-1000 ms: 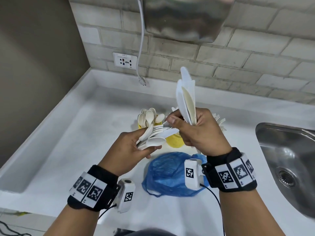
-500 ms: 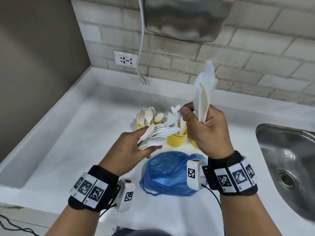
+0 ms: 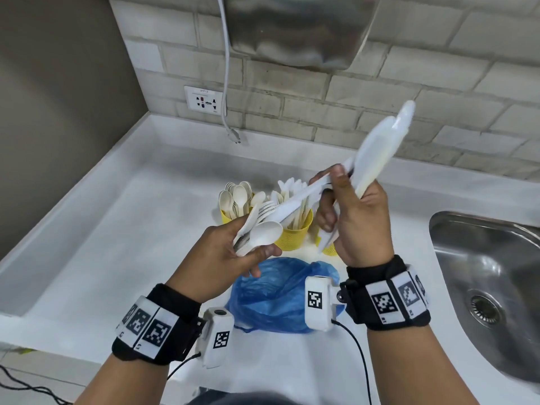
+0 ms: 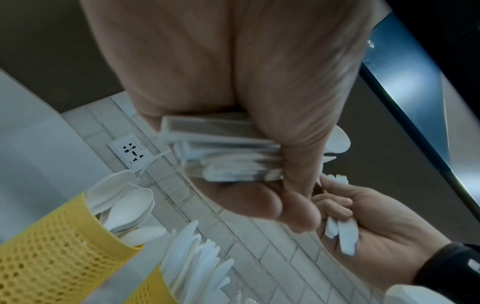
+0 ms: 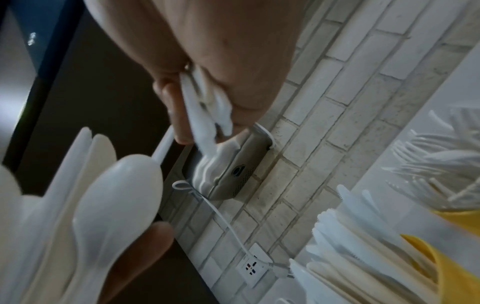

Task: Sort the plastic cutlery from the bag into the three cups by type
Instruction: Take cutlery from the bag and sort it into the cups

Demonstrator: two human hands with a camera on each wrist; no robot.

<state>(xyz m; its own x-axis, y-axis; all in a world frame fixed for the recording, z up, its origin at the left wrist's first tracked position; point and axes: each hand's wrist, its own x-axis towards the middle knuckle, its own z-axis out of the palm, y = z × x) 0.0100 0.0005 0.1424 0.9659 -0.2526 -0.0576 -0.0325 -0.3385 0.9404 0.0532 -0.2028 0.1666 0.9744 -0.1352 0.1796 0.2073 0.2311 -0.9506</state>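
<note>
My left hand (image 3: 233, 258) grips a mixed bundle of white plastic cutlery (image 3: 261, 232), a spoon bowl on top, its handles (image 4: 221, 156) stacked in my palm. My right hand (image 3: 350, 217) holds several knives (image 3: 380, 147) slanting up to the right, and its thumb and finger pinch one more knife (image 3: 295, 204) that still reaches into the left bundle. Behind the hands stand three yellow cups: spoons (image 3: 226, 216), knives (image 3: 295, 233), and a third (image 3: 330, 250) mostly hidden by my right hand. Forks (image 5: 436, 164) fill that third cup. The blue bag (image 3: 280, 293) lies crumpled below my hands.
A steel sink (image 3: 491, 287) lies at the right of the white counter (image 3: 117, 244). On the brick wall are a socket (image 3: 204, 100) with a white cable and a metal appliance (image 3: 298, 27) above.
My right hand has moved right and tipped its knives from upright to slanting right, drawing one knife out of the left bundle. The left hand has stayed put.
</note>
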